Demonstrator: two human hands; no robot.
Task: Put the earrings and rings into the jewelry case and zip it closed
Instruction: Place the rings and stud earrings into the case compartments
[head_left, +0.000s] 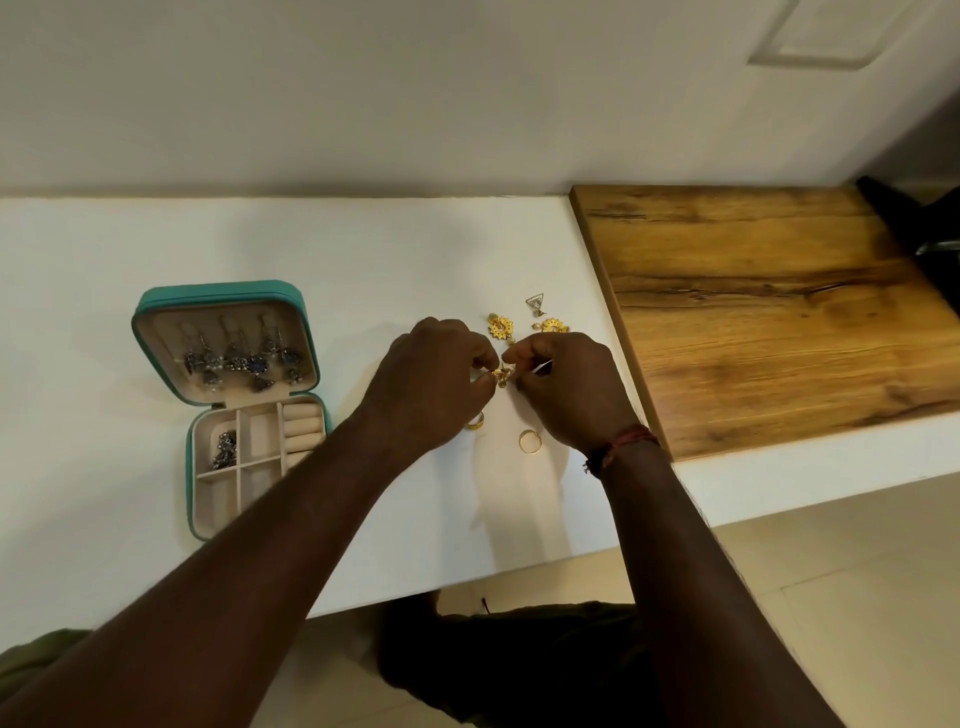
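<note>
Head view: I've got both hands meeting at the centre of the frame. The left hand (431, 379) and right hand (566, 384) each pinch the small gold earring (504, 375) between curled fingertips, just above the table (363, 249).

The jewelry case (234, 405) lies open at left centre, well apart from the hands. Its lid is towards the top of the frame and its tray towards the bottom, so its long axis runs up and down the picture. It sits on the left hand's side, and I judge that hand has the shorter carry.

Above the hands lie two round gold earrings (501, 326) and a triangular earring (535, 304). Below them is a gold ring (530, 441).

A second ring (476, 420) is half covered by the left hand. The left forearm cuts off the tray's lower right corner. I can't tell whether the pinched piece is one part or two, and I can't make out the zip.
</note>
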